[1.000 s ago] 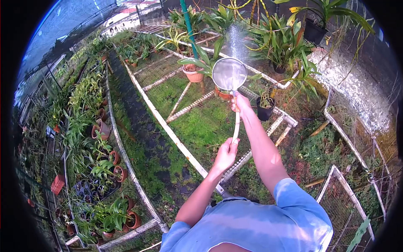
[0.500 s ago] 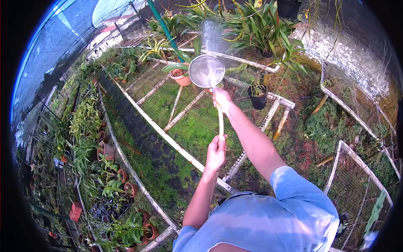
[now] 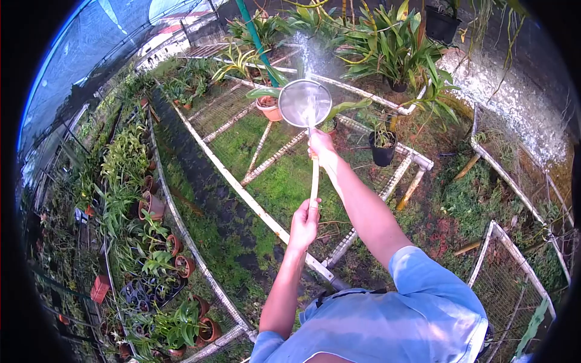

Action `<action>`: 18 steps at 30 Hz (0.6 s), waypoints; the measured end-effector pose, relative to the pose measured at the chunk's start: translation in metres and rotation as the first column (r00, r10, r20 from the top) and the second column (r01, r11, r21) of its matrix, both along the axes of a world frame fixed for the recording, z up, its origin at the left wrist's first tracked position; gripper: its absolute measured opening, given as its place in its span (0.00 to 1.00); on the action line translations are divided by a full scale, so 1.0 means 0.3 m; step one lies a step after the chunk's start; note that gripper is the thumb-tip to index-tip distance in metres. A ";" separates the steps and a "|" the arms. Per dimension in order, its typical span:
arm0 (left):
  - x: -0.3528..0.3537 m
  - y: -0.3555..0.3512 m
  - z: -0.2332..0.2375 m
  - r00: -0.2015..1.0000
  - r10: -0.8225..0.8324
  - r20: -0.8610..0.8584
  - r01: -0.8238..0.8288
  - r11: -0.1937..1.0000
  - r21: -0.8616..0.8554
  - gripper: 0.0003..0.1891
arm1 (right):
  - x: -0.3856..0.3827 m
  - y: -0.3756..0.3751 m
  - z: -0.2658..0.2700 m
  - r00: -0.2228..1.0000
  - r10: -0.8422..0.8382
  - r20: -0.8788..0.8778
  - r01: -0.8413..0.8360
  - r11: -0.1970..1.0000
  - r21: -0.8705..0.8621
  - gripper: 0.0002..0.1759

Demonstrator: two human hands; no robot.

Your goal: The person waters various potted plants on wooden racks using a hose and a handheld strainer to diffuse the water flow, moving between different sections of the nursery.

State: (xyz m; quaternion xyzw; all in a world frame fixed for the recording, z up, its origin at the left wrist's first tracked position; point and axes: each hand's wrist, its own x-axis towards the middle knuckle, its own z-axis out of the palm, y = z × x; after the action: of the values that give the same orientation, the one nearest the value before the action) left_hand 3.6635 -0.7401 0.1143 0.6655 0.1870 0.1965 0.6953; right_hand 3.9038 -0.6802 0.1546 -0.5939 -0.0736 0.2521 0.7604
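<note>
My right hand [image 3: 321, 143] is wrapped round the neck of a watering hose [image 3: 315, 178], just below a round mesh sprinkler head [image 3: 305, 103]. Lower down, the same hose is gripped by my left hand [image 3: 304, 224], with the thumb along it. Water [image 3: 306, 54] sprays from the head away from me, toward the plants at the top. A terracotta pot [image 3: 269, 111] with broad leaves is just left of the sprinkler head. To the right of my right hand hangs a black pot [image 3: 382, 149] with a small plant.
White-framed mesh benches [image 3: 232, 182] stand over mossy ground. Rows of potted plants [image 3: 158, 257] line the left side. A green pole [image 3: 256, 41] rises at the top, and another black pot [image 3: 442, 24] hangs at the upper right. A bench corner [image 3: 494, 227] lies at the right.
The view has shifted, so the benches and pots appear slightly lower. The spray now leans a little and looks narrower. Both hands keep their hold on the hose.
</note>
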 end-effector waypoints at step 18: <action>0.009 0.035 0.040 0.991 -0.126 0.043 0.125 0.992 0.017 0.15 | -0.003 -0.027 0.048 0.996 0.089 0.006 -0.088 0.995 -0.046 0.20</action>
State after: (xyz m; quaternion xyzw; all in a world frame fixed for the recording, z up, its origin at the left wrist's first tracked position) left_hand 3.6664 -0.7295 0.1264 0.6764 0.1279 0.1683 0.7055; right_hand 3.9029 -0.6884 0.1690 -0.6084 -0.0970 0.2848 0.7344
